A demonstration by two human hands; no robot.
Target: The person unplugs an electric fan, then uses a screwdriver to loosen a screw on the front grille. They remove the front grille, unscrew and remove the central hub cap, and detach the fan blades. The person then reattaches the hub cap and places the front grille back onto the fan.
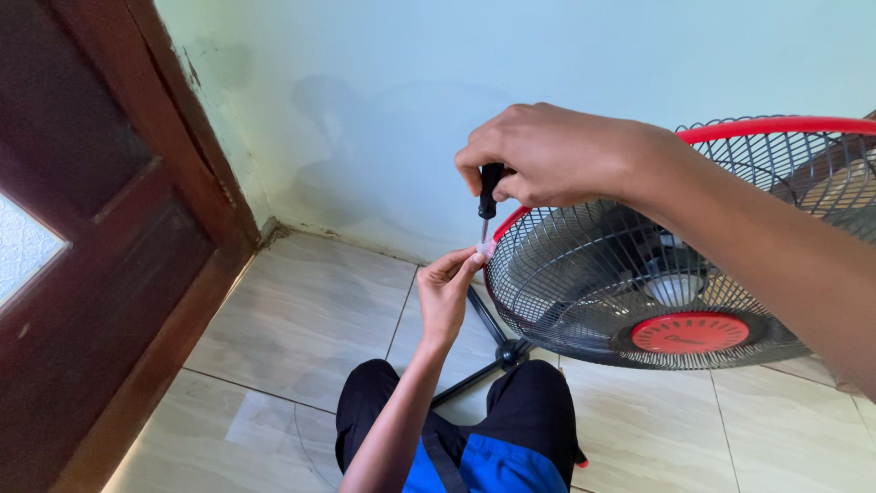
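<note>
A fan [639,292] with a black wire grille, a red rim and a red centre cap lies tilted in front of me. My right hand [547,155] grips a black-handled screwdriver [488,196], its tip pointing down at the grille's left rim. My left hand [447,288] pinches a small pale clip [484,248] on that rim, right under the screwdriver tip. My knees in black and blue shorts [474,438] sit below.
A dark brown wooden door [100,228] with a frosted pane stands at the left. A pale green wall [411,100] runs behind. The fan's black stand leg [497,342] crosses the beige floor tiles [292,319].
</note>
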